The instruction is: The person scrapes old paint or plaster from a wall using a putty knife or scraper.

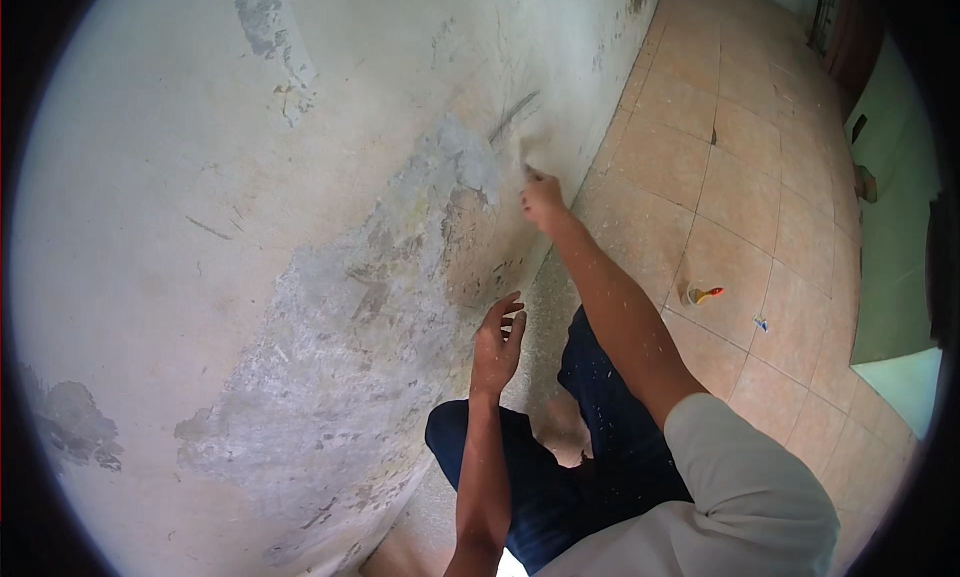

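My right hand (543,199) is closed around a small hand tool (531,173), whose blurred far end is at the painted wall (187,149); it looks like a scraper, though its blade is not clear. Below and left of it, my left hand (499,344) is held near the wall's lower part with fingers loosely bent and apart, holding nothing. Whether its fingertips touch the wall cannot be told. Between and left of the hands spreads a large rough grey patch (337,352) where the paint is gone.
On the tiled floor (750,194) at right stands a small container (691,295) with a red-tipped paintbrush (709,295) in it. A small scrap (761,322) lies nearby. Pale flakes and dust (540,322) lie along the wall's foot, around my bent knees.
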Motion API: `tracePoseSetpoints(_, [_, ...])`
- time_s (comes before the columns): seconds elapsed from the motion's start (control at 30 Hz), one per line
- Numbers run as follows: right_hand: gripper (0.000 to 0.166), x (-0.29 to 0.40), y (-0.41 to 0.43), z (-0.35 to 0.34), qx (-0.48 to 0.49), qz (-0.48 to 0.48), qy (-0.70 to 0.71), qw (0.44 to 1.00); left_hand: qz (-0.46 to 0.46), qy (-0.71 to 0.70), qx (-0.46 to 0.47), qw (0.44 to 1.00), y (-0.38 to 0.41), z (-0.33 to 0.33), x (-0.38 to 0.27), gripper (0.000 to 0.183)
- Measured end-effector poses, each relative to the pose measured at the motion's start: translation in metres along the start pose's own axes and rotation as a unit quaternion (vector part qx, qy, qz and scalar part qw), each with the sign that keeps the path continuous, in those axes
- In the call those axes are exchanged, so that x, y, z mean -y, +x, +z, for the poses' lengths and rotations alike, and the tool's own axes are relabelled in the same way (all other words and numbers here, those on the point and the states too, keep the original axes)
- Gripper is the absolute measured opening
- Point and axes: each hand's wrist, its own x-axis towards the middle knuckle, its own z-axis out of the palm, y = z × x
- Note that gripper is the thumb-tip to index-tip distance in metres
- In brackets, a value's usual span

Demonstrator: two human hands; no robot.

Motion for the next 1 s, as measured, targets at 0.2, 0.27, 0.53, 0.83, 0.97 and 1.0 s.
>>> tracePoseSetpoints(0.2, [0.048, -0.018, -0.021, 0.010, 0.080, 0.074, 0.019, 0.994, 0.016, 0.016, -0.009, 1.000, 0.002, -0.001, 0.016, 0.038])
tracePoseSetpoints(0.27, [0.049, -0.012, -0.041, 0.018, 0.093, 0.078, 0.022, 0.992, -0.005, 0.007, -0.012, 1.000, 0.002, -0.005, 0.020, 0.038])
tracePoseSetpoints(0.53, [0.036, -0.037, -0.046, 0.043, 0.096, 0.048, 0.023, 0.994, 0.004, 0.015, -0.011, 1.000, -0.002, -0.004, 0.009, 0.037])
tracePoseSetpoints(0.83, [0.045, -0.030, -0.046, 0.019, 0.128, 0.089, -0.037, 0.987, -0.007, 0.010, -0.001, 1.000, 0.003, -0.004, 0.021, 0.037])
tracePoseSetpoints(0.97, [0.044, -0.027, -0.052, 0.013, 0.130, 0.073, -0.036, 0.988, -0.012, 0.016, -0.001, 1.000, 0.005, 0.005, 0.021, 0.037])
tracePoseSetpoints(1.0, [0.043, -0.029, -0.054, 0.019, 0.124, 0.072, -0.030, 0.989, 0.000, 0.022, 0.006, 1.000, 0.005, 0.007, 0.020, 0.038])
